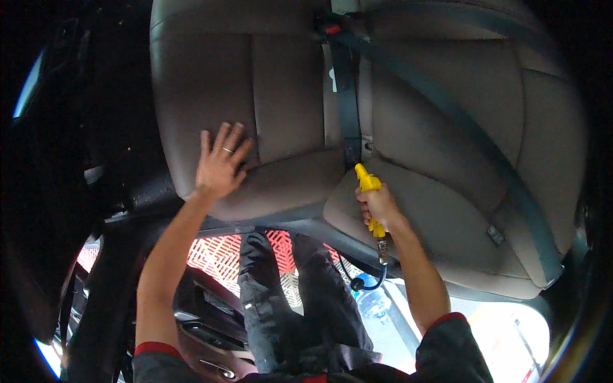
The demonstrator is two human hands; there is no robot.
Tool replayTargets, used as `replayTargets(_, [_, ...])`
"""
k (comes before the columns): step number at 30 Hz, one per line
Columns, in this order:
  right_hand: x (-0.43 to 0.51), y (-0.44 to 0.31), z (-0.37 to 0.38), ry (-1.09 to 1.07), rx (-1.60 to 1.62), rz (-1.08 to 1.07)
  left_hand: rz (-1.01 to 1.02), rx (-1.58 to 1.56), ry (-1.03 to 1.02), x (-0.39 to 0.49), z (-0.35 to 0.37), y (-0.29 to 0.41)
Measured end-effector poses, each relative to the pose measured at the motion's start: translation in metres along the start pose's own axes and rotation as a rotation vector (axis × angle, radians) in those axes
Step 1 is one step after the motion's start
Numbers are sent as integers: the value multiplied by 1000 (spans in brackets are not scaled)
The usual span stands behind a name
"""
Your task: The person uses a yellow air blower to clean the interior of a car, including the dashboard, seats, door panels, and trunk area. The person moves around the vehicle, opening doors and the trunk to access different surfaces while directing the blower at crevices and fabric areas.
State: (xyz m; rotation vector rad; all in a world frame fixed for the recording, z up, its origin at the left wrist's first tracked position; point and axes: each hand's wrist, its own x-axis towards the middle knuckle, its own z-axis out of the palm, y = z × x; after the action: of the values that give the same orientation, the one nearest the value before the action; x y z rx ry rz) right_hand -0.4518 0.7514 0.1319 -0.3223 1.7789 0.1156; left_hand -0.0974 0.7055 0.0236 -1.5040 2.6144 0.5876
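Note:
My left hand, a ring on one finger, is spread flat over the brown leather-like car seat cushion. Whether its palm presses on the cushion or hovers just above is unclear. In my right hand is a yellow air blow gun, its nozzle pointing at the gap between cushion and backrest. A metal coupling joins the gun's lower end to a dark hose. Black belt webbing lies along the gap, just beyond the nozzle.
A seat belt crosses the backrest diagonally from a buckle with a red button. A small tag sits on the side bolster. Below are red and white floor grating, an open car door and a clear plastic bottle.

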Motion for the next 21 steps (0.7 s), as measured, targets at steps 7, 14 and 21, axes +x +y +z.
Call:
replayTargets(7, [52, -48, 19, -283, 423, -186, -429, 244, 182, 78, -51, -88])
replayTargets(14, [108, -144, 23, -506, 811, -362, -708, 129, 482, 158, -78, -110])
replayTargets(21, [74, -210, 78, -807, 682, -332, -596, 68, 751, 170, -76, -108])
